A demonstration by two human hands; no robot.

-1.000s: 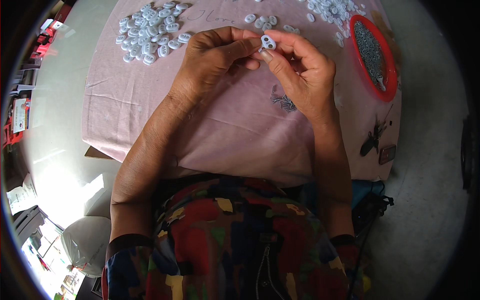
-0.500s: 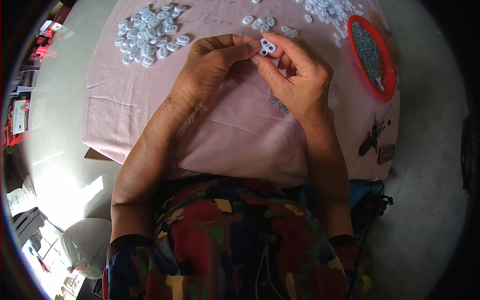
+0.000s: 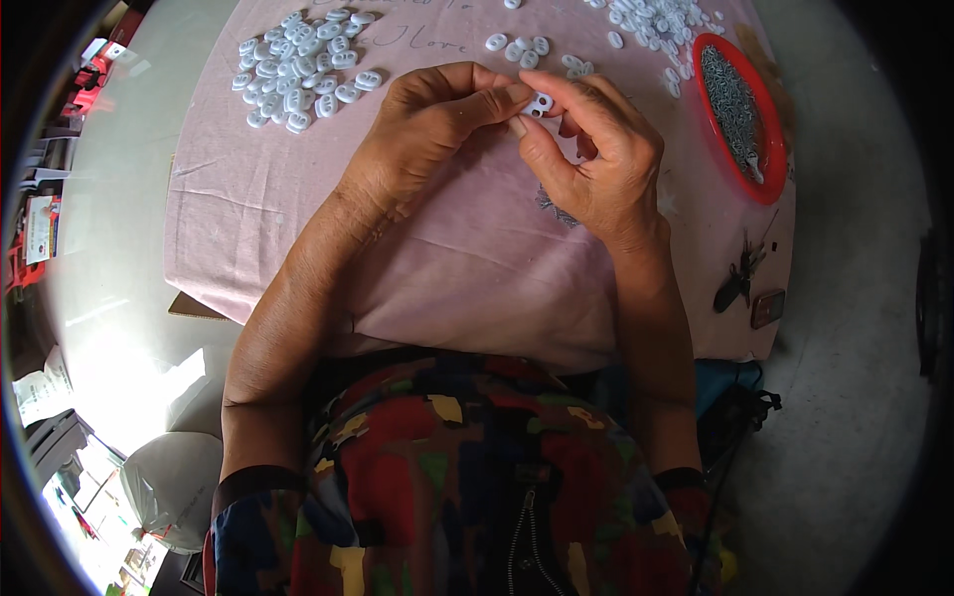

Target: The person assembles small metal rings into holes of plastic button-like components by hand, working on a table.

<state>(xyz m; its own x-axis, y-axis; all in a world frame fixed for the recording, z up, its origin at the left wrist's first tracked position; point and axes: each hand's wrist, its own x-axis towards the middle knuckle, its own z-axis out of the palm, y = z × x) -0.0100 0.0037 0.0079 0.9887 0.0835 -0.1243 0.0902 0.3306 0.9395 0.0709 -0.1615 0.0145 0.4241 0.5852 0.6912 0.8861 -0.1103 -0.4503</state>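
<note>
"The fingers (image 3: 502, 96) of the left hand (image 3: 422, 119): in what state were they found?"

"Closed. Thumb and forefinger pinched a white piece (image 3: 540, 103) with dark holes by its left end. The piece was held up over the pink cloth (image 3: 477, 243) that covered the surface."

"And the right hand (image 3: 608, 159)?"

"Its thumb and forefinger curved in from the right, forefinger along the upper edge of the same piece, thumb below. The piece was small and partly covered, so I could not tell whether that hand gripped it or merely steadied it."

"What lay about the hands?"

"Beyond the fingertips, a small cluster of white ovals (image 3: 527, 50). To the left of the left hand, a larger heap of two-holed white ovals (image 3: 298, 74), some overlapping. Beside the base of the right hand, a little pile of grey metal parts (image 3: 555, 210), partly covered by it."

"The right side?"

"A red tray (image 3: 774, 187) held many small grey fasteners (image 3: 733, 104). Past its far end, smaller white pieces (image 3: 651, 22) lay scattered. Nearer the person, a dark tool (image 3: 732, 288) rested beside a dark rectangular object (image 3: 768, 308). Handwriting (image 3: 422, 40) crossed the cloth between heap and cluster."
</note>
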